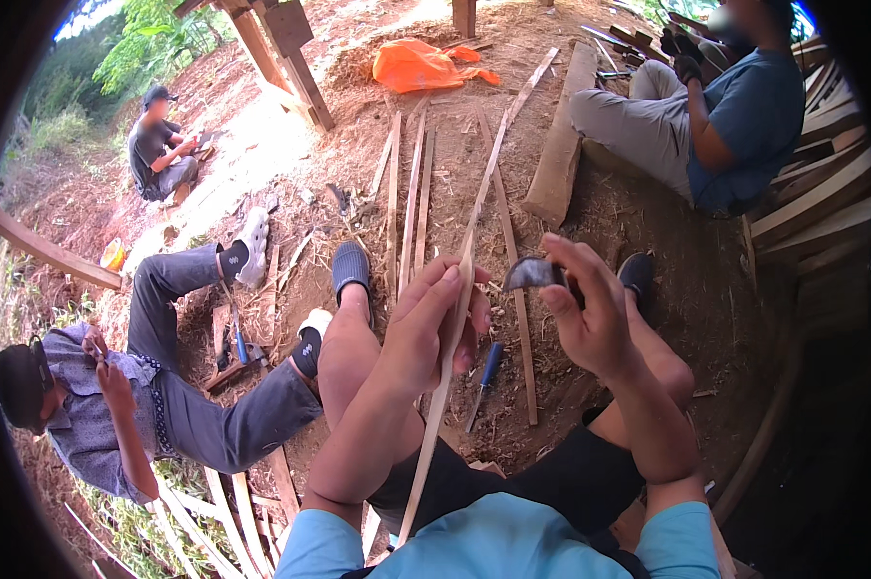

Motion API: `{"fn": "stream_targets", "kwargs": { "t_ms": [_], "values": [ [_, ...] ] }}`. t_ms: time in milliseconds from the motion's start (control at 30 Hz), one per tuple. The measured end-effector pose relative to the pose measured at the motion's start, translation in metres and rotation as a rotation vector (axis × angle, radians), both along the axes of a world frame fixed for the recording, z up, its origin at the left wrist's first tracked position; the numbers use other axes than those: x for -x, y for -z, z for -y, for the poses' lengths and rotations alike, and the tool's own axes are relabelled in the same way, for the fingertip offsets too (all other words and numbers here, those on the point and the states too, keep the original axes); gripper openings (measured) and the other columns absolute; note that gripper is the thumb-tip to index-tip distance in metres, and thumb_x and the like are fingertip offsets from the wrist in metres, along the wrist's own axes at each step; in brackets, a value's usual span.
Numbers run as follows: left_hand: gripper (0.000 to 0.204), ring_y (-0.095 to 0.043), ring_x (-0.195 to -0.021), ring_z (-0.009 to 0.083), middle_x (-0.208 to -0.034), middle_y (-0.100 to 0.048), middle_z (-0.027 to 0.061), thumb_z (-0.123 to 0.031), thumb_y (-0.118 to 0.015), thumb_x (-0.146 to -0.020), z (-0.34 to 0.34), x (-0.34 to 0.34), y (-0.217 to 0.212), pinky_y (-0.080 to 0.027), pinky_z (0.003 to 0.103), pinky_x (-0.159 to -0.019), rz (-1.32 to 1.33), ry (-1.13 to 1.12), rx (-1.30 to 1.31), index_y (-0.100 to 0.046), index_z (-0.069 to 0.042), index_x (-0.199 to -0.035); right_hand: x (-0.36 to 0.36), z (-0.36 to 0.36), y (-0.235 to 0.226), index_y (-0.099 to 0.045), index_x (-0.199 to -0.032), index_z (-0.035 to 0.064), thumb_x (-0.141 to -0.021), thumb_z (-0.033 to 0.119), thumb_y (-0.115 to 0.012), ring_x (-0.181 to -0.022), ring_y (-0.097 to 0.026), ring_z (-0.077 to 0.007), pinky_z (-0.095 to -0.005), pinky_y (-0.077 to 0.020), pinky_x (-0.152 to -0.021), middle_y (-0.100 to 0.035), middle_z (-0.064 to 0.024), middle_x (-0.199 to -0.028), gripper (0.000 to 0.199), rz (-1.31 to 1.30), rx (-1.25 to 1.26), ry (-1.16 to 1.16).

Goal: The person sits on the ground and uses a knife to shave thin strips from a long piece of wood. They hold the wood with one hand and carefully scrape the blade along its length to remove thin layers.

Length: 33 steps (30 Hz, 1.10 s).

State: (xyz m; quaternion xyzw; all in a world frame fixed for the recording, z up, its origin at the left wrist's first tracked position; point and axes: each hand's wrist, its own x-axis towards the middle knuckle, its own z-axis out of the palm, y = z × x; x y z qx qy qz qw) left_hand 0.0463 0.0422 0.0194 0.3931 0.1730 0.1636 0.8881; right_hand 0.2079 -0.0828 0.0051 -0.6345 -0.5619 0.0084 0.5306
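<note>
My left hand (429, 333) is closed around a long, thin, pale wooden strip (426, 461). The strip runs from beside my lap, up through my fingers, and away toward the far ground. Just to the right, my right hand (592, 323) has its thumb and fingers bent about a dark half-moon-shaped metal piece (534, 274), which looks like a blade. This piece sticks out to the left, apart from the strip. Its far end is hidden by my fingers. On the ground between my legs lies a blue-handled tool (489, 369) with a narrow metal blade.
Several wooden strips (421, 198) lie ahead on the dirt, near an orange plastic bag (418, 66). A squared log (557, 154) lies by a seated person (749, 130) at right. Two more people sit at left, the nearer (107, 415) beside a blue-handled tool (240, 340). Timber (826, 183) is stacked at right.
</note>
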Motion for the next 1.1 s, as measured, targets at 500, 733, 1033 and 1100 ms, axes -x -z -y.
{"fn": "stream_targets", "kwargs": {
  "t_ms": [500,733,1033,1100],
  "values": [
    [0.021,-0.039,-0.033,0.0100,-0.062,-0.051,0.0069,-0.023,-0.040,-0.101,0.000,0.009,0.012,-0.028,0.020,-0.028,-0.134,-0.218,0.006,-0.046,-0.005,-0.109,0.009,-0.034,0.007,-0.064,-0.113,0.0056,-0.085,-0.001,-0.061,-0.069,-0.064,-0.0225,-0.0310,-0.0508,-0.058,-0.060,-0.0119,-0.091,0.029,0.045,0.123,-0.280],
    [0.023,-0.041,-0.038,0.0063,-0.061,-0.050,0.0025,-0.027,-0.037,-0.103,0.018,0.004,0.014,-0.034,0.018,-0.035,-0.172,-0.193,-0.238,-0.047,-0.008,-0.109,0.000,-0.040,0.015,-0.066,-0.105,0.0119,-0.078,0.001,-0.063,-0.067,-0.064,-0.0235,-0.0335,-0.0505,-0.056,-0.060,-0.0057,-0.088,0.030,0.086,0.055,-0.126],
    [0.020,-0.047,-0.043,0.0082,-0.065,-0.054,0.0020,-0.025,-0.042,-0.101,0.045,-0.001,0.017,-0.039,0.020,-0.041,-0.250,0.027,-0.270,-0.052,-0.006,-0.101,-0.046,-0.031,0.005,-0.061,-0.108,0.0044,-0.094,0.009,-0.057,-0.067,-0.055,-0.0072,-0.0240,-0.0423,-0.057,-0.062,-0.0079,-0.088,0.016,-0.497,-0.163,0.196],
    [0.021,-0.048,-0.046,0.0087,-0.067,-0.054,0.0020,-0.024,-0.043,-0.101,0.014,0.001,0.012,-0.040,0.021,-0.044,-0.286,-0.119,-0.188,-0.054,-0.006,-0.102,-0.034,-0.022,0.005,-0.062,-0.107,0.0036,-0.092,0.007,-0.058,-0.068,-0.058,-0.0103,-0.0251,-0.0442,-0.057,-0.063,-0.0087,-0.090,0.016,-0.367,-0.055,0.104]
  ]
}}
